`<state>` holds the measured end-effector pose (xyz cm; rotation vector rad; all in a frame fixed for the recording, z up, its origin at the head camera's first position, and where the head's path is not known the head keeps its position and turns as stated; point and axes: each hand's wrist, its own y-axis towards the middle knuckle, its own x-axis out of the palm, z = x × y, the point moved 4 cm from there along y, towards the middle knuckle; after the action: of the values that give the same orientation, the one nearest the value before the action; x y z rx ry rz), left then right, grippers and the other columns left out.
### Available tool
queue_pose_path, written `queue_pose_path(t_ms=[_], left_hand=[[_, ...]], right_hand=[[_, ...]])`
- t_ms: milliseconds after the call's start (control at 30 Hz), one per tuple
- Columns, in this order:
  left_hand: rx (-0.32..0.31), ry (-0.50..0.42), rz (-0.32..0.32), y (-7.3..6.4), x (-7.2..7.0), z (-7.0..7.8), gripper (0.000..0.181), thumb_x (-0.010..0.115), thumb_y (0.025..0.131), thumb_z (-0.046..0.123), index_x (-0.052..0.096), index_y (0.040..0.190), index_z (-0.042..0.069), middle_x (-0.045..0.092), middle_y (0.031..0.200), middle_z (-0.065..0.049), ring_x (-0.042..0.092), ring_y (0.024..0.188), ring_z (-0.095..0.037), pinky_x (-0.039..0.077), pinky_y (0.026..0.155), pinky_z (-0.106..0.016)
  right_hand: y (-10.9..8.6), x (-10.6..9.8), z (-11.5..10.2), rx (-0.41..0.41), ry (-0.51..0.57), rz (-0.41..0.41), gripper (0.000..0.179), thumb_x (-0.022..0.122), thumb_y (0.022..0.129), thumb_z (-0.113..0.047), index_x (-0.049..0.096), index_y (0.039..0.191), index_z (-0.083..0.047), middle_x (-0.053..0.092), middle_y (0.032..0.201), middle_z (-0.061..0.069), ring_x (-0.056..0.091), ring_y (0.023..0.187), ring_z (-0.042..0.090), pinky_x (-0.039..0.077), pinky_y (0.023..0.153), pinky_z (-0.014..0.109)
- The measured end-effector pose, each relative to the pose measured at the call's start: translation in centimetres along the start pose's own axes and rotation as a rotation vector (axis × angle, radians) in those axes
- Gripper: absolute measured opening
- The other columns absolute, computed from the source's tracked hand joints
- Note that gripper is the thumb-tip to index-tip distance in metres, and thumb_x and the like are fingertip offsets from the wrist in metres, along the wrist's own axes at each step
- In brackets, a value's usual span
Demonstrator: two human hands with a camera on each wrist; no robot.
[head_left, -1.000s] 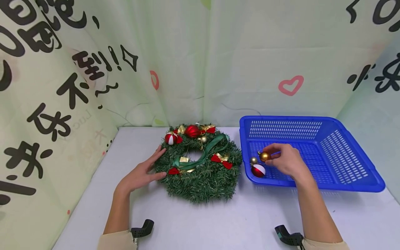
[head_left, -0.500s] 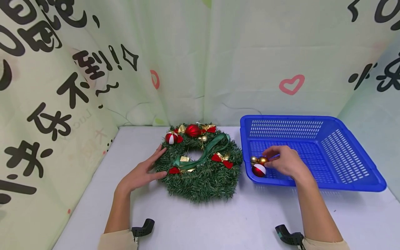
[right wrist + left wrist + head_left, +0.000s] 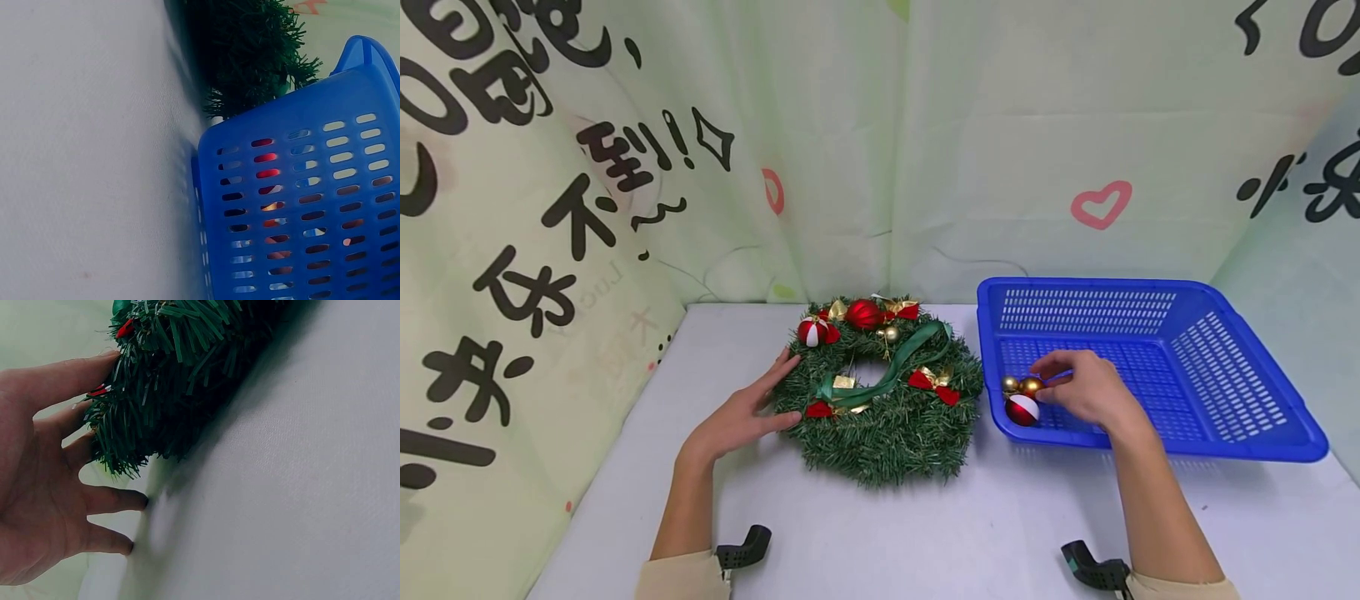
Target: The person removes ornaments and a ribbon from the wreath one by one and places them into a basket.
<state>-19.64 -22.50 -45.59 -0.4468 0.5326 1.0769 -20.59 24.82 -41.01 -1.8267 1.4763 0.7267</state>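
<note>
A green Christmas wreath (image 3: 880,446) lies on the table, trimmed with red and gold bows, baubles and a green ribbon (image 3: 891,375). Against its left side rests my left hand (image 3: 741,421), fingers spread; the left wrist view shows fingertips in the needles of the wreath (image 3: 169,387). Inside the blue basket (image 3: 1150,287), my right hand (image 3: 1090,387) pinches a gold bauble (image 3: 1030,386) low over the basket floor. Beside that bauble sit a smaller gold bauble (image 3: 1010,384) and a red-and-white bauble (image 3: 1022,409). The basket wall mostly hides the right hand in the right wrist view.
The basket stands just right of the wreath, its near wall (image 3: 300,119) rising between the wrist camera and the baubles. A white table surface (image 3: 910,542) extends in front. Printed curtains (image 3: 985,150) enclose the back and sides.
My right hand has lowered the gold bauble slightly leftward and toward me, beside the other baubles, then stayed there. The left hand and wreath have kept their places.
</note>
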Motion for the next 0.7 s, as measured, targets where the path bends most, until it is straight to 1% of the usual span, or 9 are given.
queue_pose_path(t_ms=[200, 433, 467, 500, 700], left_hand=[[-0.018, -0.008, -0.002, -0.03, 0.01, 0.01, 0.087, 0.073, 0.098, 0.035, 0.021, 0.168, 0.034, 0.004, 0.176, 0.011, 0.029, 0.156, -0.043, 0.029, 0.123, -0.062], [-0.008, -0.001, -0.003, -0.09, -0.05, 0.12, 0.087, 0.073, 0.099, 0.033, 0.02, 0.168, 0.032, 0.004, 0.177, 0.008, 0.028, 0.156, -0.044, 0.029, 0.122, -0.063], [-0.014, -0.007, -0.002, -0.07, -0.06, 0.12, 0.087, 0.073, 0.099, 0.033, 0.02, 0.168, 0.033, 0.004, 0.177, 0.01, 0.028, 0.156, -0.043, 0.029, 0.123, -0.063], [-0.006, -0.004, -0.003, -0.06, -0.06, 0.12, 0.087, 0.073, 0.099, 0.033, 0.02, 0.168, 0.032, 0.004, 0.177, 0.008, 0.027, 0.156, -0.044, 0.029, 0.122, -0.063], [-0.007, -0.015, -0.005, -0.01, -0.05, 0.05, 0.087, 0.073, 0.099, 0.035, 0.02, 0.168, 0.033, 0.004, 0.177, 0.009, 0.028, 0.156, -0.044, 0.029, 0.123, -0.063]], right_hand=[[-0.04, -0.02, -0.01, -0.002, 0.0, 0.002, 0.034, 0.075, 0.094, -0.009, 0.07, 0.126, 0.001, 0.071, 0.123, 0.026, 0.07, 0.108, 0.043, 0.057, 0.088, 0.056], [-0.07, -0.03, 0.04, 0.004, 0.004, 0.002, 0.033, 0.075, 0.094, -0.009, 0.07, 0.126, 0.001, 0.071, 0.123, 0.026, 0.07, 0.108, 0.043, 0.057, 0.087, 0.056], [-0.07, -0.04, 0.04, 0.003, 0.003, 0.003, 0.033, 0.075, 0.094, -0.009, 0.07, 0.125, 0.001, 0.071, 0.123, 0.026, 0.07, 0.108, 0.043, 0.057, 0.087, 0.056], [-0.05, -0.03, 0.03, 0.003, 0.004, 0.004, 0.033, 0.075, 0.094, -0.009, 0.07, 0.125, 0.001, 0.071, 0.123, 0.026, 0.07, 0.108, 0.042, 0.057, 0.087, 0.055], [-0.01, -0.12, -0.03, -0.008, 0.004, 0.014, 0.034, 0.075, 0.094, -0.01, 0.07, 0.126, 0.001, 0.071, 0.122, 0.026, 0.071, 0.107, 0.043, 0.058, 0.087, 0.055]])
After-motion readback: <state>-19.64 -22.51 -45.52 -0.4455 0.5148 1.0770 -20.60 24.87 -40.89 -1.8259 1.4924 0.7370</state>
